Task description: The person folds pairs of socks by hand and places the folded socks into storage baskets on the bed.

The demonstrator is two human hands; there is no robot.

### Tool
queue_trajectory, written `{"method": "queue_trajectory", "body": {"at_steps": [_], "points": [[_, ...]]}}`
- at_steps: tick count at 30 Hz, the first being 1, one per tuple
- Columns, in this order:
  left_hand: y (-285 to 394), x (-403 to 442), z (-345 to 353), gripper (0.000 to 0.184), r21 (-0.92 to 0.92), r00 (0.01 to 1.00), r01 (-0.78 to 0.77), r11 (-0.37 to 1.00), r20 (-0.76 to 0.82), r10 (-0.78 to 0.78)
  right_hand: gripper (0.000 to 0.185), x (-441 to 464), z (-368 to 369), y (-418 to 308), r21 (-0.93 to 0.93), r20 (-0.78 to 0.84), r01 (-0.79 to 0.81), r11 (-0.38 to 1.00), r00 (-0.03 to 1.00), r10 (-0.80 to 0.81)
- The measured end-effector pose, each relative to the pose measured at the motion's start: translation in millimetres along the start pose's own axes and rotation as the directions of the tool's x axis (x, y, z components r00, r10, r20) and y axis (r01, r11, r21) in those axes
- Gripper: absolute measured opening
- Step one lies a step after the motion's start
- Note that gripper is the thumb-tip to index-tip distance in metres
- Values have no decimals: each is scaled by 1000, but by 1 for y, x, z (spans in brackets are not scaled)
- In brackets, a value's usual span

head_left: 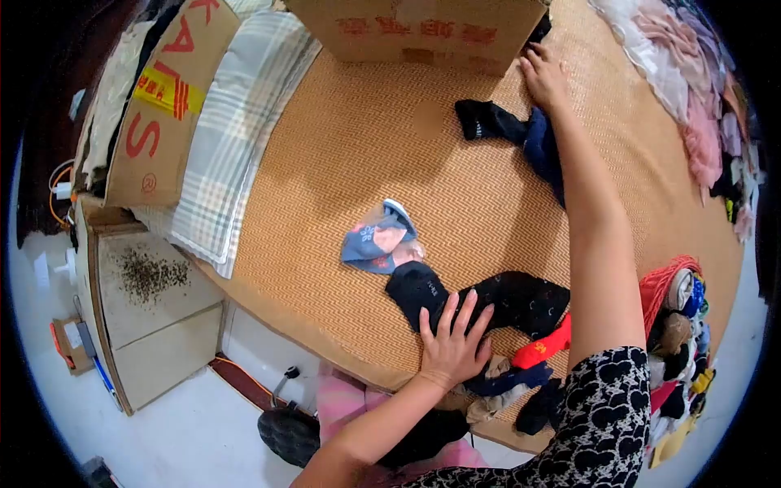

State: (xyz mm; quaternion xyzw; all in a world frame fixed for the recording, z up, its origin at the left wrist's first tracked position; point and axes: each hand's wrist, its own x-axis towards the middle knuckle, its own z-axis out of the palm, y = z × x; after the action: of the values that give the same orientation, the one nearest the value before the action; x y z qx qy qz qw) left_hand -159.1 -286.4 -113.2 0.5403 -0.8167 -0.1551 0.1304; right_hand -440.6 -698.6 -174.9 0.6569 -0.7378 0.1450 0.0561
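Observation:
My left hand [455, 342] lies flat with fingers spread near the bed's front edge. Under and beside its fingertips are a dark sock [416, 291] and a black patterned sock [517, 301]. A blue-grey and pink sock [378, 241] lies just beyond them. My right hand [543, 77] is stretched out far to the right of the cardboard box [415, 37], its fingers extended by a black piece of cloth [540, 31]. Below that wrist, a black sock [488, 120] and a navy sock [540, 150] lie on the woven mat, partly covered by my forearm.
A red sock [543, 346] and several dark and beige socks lie beside my left hand. A red mesh bag [663, 285] and rolled socks sit at the right. Pink and white clothes [691, 98] line the far right. A checked pillow [236, 122] and another box [167, 114] stand left.

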Motion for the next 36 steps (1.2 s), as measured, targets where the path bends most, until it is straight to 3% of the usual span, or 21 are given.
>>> {"method": "queue_trajectory", "body": {"at_steps": [2, 3, 5, 9, 11, 15, 17, 20, 21, 23, 26, 29, 31, 32, 33, 36], "points": [[-1, 0, 1, 54, -17, 1000, 6, 1000, -24, -7, 44, -6, 15, 10, 233, -98, 177, 956, 983, -157], [0, -1, 1, 54, -33, 999, 5, 999, -42, -6, 44, -16, 19, 3, 232, -96, 188, 954, 981, -170], [0, -1, 0, 53, -64, 998, 6, 998, -59, -10, 39, -55, 12, -6, 601, -46, 178, 779, 981, -188], [1, -2, -3, 54, -95, 993, -13, 995, -116, 2, 34, -158, -61, -70, 649, 86, 279, 708, 898, -432], [1, -3, -2, 54, -99, 991, -22, 995, -135, 8, 32, -206, -82, -93, 659, 60, 379, 650, 835, -547], [3, -3, -6, 50, -81, 983, -37, 996, -185, 22, 30, -292, -156, -114, 637, 231, 381, 670, 734, -638], [3, -6, -9, 46, -72, 987, -58, 996, -155, 47, 27, -332, -188, -105, 570, 277, 335, 751, 781, -559], [1, -10, -9, 41, -141, 968, -156, 978, -219, 123, 27, -394, -221, -77, 488, 307, 94, 868, 912, -271], [0, -12, -10, 42, -163, 958, -188, 969, -250, 143, 26, -416, -231, -69, 517, 297, -23, 856, 942, -154], [-3, -19, -14, 40, -297, 958, -234, 926, -231, 168, 24, -458, -250, -55, 510, 207, -56, 858, 977, -59], [-2, -45, -18, 40, -425, 960, -260, 867, -208, 187, 24, -520, -279, -48, 612, 180, -256, 749, 967, 183], [8, -87, -43, 40, -439, 929, -195, 877, -369, 22, 26, -572, -291, -43, 613, 154, -342, 713, 936, 316], [2, -111, -33, 37, -511, 903, 23, 859, -359, -238, 27, -605, -282, -37, 611, 118, -348, 711, 928, 353], [-6, -118, -23, 33, -555, 875, 152, 818, -309, -372, 27, -616, -280, -38, 684, 124, -396, 613, 891, 437], [-5, -120, -30, 29, -678, 847, 291, 675, -145, -511, 27, -627, -278, -38, 749, 138, -430, 505, 846, 515], [-12, -107, -27, 31, -568, 883, 317, 760, -115, -455, 23, -650, -268, -45, 728, 63, -413, 547, 835, 547]]}}
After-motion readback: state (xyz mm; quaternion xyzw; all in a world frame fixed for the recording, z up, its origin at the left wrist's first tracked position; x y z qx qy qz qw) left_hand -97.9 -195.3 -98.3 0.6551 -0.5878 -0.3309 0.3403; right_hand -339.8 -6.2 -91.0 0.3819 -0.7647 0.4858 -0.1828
